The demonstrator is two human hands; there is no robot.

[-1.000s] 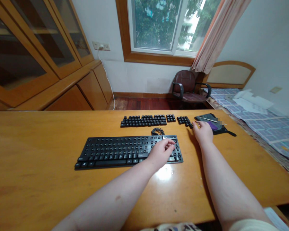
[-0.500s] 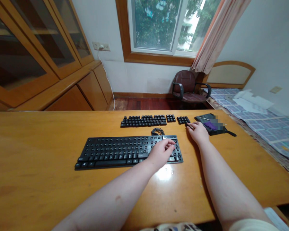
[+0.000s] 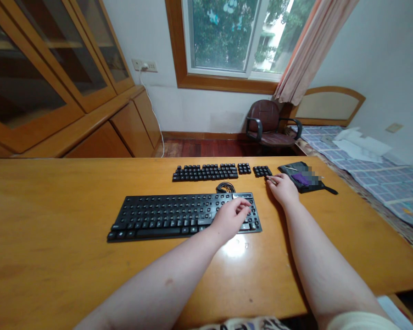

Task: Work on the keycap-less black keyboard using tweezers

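One left hand (image 3: 229,216), loosely parted, overlies one keyboard (image 3: 165,213); one right hand (image 3: 285,188), grip unclear, adjoins three keycap groups (image 3: 206,173).

Wood-framed window (image 3: 220,39), pink curtain (image 3: 315,50), white wall (image 3: 206,107), maroon armchair (image 3: 265,117), reddish floor (image 3: 209,148), glass-fronted wooden cabinet (image 3: 74,98), plaid-covered bed (image 3: 356,172)

— Where is this view taken from?
— A head-worn camera, close above the near side of a black keyboard (image 3: 168,216), faces forward and down over it, toward a window (image 3: 222,41) beyond.
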